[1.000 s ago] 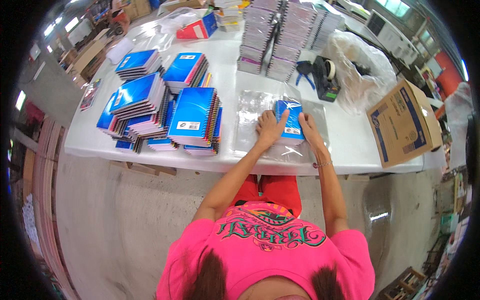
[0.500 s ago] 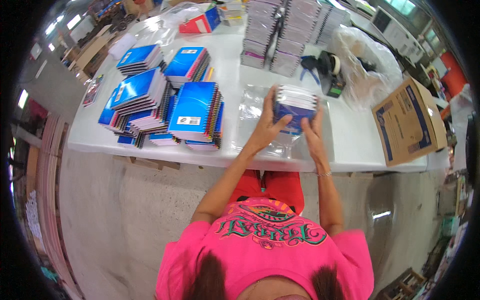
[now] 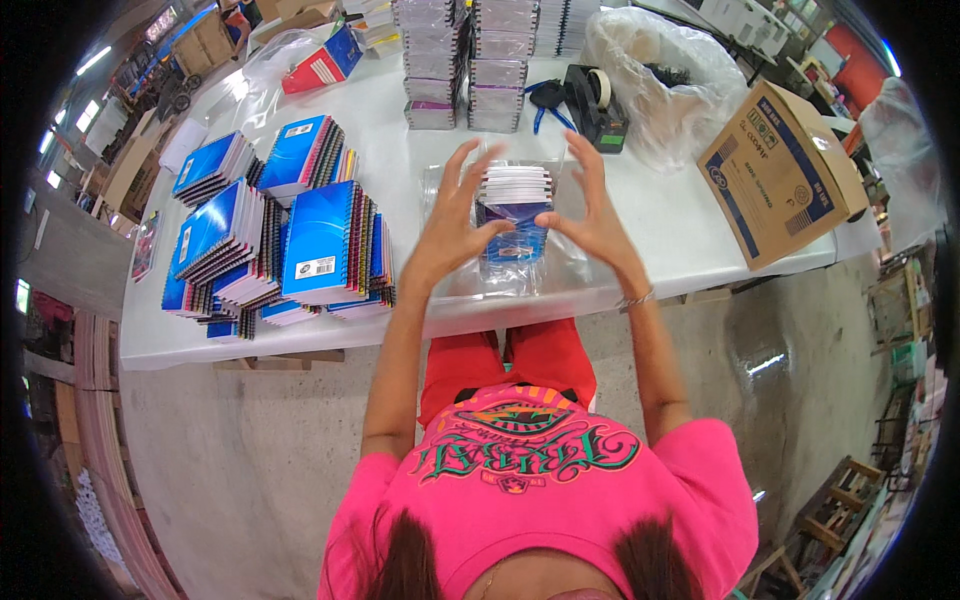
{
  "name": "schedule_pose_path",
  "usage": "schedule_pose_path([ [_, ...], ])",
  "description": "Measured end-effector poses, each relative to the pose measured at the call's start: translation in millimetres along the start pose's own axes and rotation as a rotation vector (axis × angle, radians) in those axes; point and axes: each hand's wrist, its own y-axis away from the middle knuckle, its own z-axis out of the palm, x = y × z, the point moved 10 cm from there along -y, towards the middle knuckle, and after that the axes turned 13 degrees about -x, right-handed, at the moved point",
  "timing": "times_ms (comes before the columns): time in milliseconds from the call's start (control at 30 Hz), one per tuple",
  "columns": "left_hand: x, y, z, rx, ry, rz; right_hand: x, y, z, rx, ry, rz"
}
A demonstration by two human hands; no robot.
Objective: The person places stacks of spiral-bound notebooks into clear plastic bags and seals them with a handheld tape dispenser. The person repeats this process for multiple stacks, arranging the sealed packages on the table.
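Left hand [image 3: 450,242] and right hand [image 3: 600,230] curve wide around a notebook stack [image 3: 513,213] — thumbs pointing inward, contact impossible to tell; it lies amid clear plastic [image 3: 515,280] near the front edge of the white tabletop [image 3: 665,212]; blue notebooks [image 3: 318,248] are piled at left, a carton [image 3: 772,175] stands at right; concrete floor [image 3: 270,430] spreads below; both forearms [image 3: 396,370] reach forward — fingers slightly bent.

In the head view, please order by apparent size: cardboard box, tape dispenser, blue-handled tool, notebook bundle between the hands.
1. Cardboard box
2. Notebook bundle
3. Tape dispenser
4. Blue-handled tool
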Motion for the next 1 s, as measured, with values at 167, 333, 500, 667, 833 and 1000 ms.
schedule_pose_path([
  [167,36.9,-29.5,-32.9,-0.114,-0.431,0.001,-54.6,-44.9,-15.9,-0.301,0.499,-0.145],
  [333,71.2,-24.6,-91.9,0.244,-0.175,0.110,-60.7,-39.6,-58.0,-0.012,-0.027,-0.092],
  [500,12.0,29.4,-66.4,0.447,0.182,0.013,31.2,15.2,-35.3,0.173,-0.195,0.101],
  [667,-92.3,29.8,56.8,0.162,0.632,-0.245,112.2,37.2,55.3,-0.039,-0.449,0.169],
  [833,-77.6,18.0,63.9,0.104,0.839,-0.252,91.9,21.9,70.3,-0.068,-0.684,0.235],
  [1000,-67.4,18.7,58.9,0.103,0.828,-0.289,88.1,20.0,65.0,-0.119,-0.673,0.255],
])
